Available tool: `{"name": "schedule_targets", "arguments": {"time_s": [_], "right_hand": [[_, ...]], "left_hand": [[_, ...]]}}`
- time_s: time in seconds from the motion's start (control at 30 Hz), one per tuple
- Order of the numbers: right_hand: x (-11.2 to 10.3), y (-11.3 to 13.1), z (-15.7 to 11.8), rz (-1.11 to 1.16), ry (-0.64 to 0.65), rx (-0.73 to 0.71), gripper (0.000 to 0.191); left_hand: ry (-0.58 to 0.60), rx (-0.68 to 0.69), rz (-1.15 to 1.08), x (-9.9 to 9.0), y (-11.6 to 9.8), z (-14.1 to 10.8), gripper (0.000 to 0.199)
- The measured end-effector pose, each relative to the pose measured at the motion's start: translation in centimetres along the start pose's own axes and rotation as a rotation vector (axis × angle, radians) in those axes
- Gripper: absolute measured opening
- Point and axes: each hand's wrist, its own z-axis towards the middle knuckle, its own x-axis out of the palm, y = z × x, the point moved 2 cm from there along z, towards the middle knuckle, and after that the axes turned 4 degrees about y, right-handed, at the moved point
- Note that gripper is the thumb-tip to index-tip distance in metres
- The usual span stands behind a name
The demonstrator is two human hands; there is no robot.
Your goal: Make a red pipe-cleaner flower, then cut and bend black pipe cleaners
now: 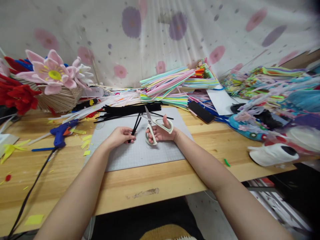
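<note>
Between the fingers of my left hand (122, 137) are a few short black pipe cleaners (136, 125), standing tilted upward. My right hand (162, 131) has its fingers through the handles of white-handled scissors (150, 125), whose blades point up and away from me. The scissor handles are spread apart. Both hands are over a grey cutting mat (125, 160), a small gap between them. A bundle of long black pipe cleaners (132, 110) lies across the mat's far edge.
A blue glue gun (61, 133) with its cord lies left. Behind it stand a pink pipe-cleaner flower (53, 73) and red flowers (20, 95). Coloured pipe cleaners (172, 83) are piled at the back. A black phone (201, 112) and a white spool (271, 154) are right.
</note>
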Motion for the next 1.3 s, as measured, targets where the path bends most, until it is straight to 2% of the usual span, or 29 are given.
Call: {"name": "schedule_targets", "arguments": {"time_s": [0.13, 0.27, 0.43, 0.57, 0.73, 0.87, 1.1, 1.3], "right_hand": [[-0.1, 0.3, -0.2, 0.051, -0.023, -0.089, 0.095], [-0.1, 0.4, -0.4, 0.045, -0.025, -0.125, 0.095], [0.0, 0.4, -0.6, 0.022, -0.04, -0.147, 0.091], [0.0, 0.6, -0.5, 0.018, -0.021, -0.206, 0.091], [-0.3, 0.6, -0.4, 0.015, -0.035, -0.217, 0.087], [-0.4, 0.5, -0.3, 0.022, -0.002, -0.213, 0.092], [-0.7, 0.6, -0.2, 0.046, 0.044, -0.209, 0.092], [-0.6, 0.9, -0.3, 0.093, 0.008, -0.235, 0.092]], "left_hand": [[0.042, 0.04, 0.119, 1.2, -0.2, -0.2, 0.042], [0.11, 0.111, 0.251, 2.2, -0.1, -0.3, 0.024], [0.091, 0.194, 0.299, 2.6, 0.3, -0.1, 0.016], [0.09, 0.19, 0.248, 2.5, 0.4, 0.2, 0.015], [-0.02, 0.116, 0.119, 2.3, -0.3, 0.4, 0.014], [-0.038, 0.07, 0.063, 2.4, -0.6, 0.6, 0.014], [-0.001, 0.081, 0.107, 2.3, 0.0, 0.8, 0.018], [-0.008, 0.01, 0.204, 1.2, -0.8, 0.7, 0.016]]}}
